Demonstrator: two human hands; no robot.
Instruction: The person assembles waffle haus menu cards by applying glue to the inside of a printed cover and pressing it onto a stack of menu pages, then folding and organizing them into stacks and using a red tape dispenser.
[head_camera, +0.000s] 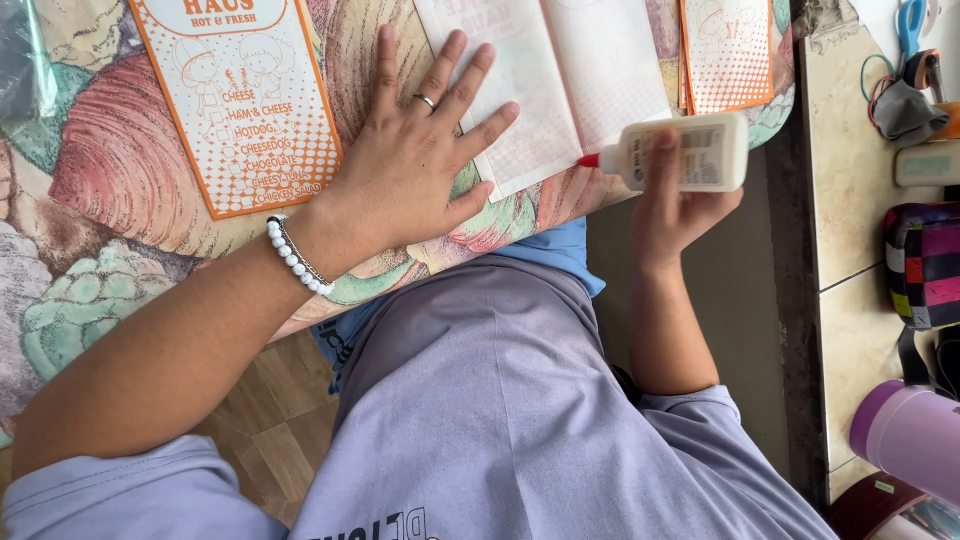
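Blue-handled scissors lie above a colourful checked pouch and a purple bottle.

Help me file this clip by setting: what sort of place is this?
Probably a home or small-shop craft table. A glue bottle in the right hand, printed paper bags on a patterned tablecloth, and scissors on a side counter suggest it.

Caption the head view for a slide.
Left hand flattens an unfolded paper bag while the right hand tips a glue bottle at its edge.
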